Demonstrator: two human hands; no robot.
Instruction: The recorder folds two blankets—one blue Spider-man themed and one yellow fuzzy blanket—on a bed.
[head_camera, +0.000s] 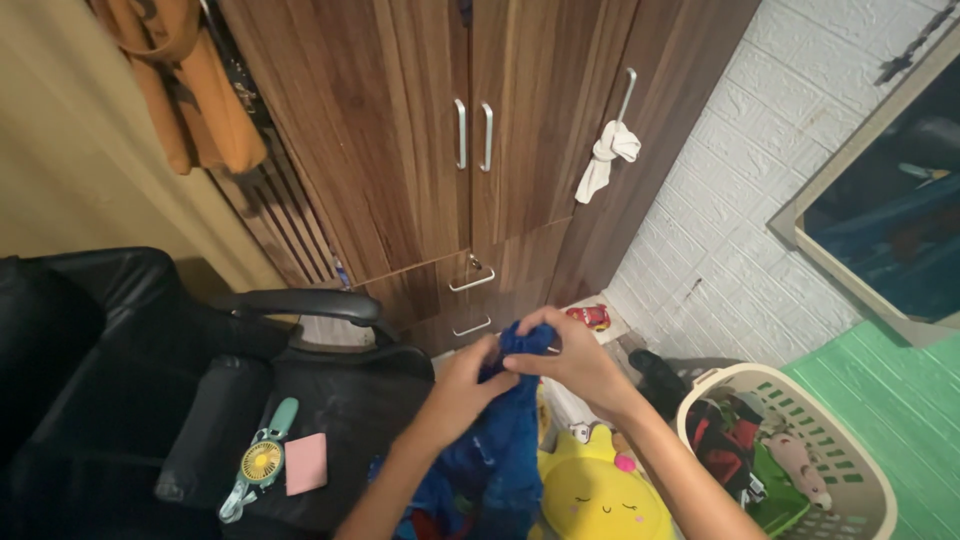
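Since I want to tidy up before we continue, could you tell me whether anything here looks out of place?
A white cloth hangs knotted on a wardrobe door handle. A red toy car lies on the floor by the wardrobe. A handheld fan and a pink card lie loose on the black chair.

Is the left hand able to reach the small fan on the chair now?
Probably not at once: the left hand grips the blue cloth with the right hand. Nothing covers the fan.
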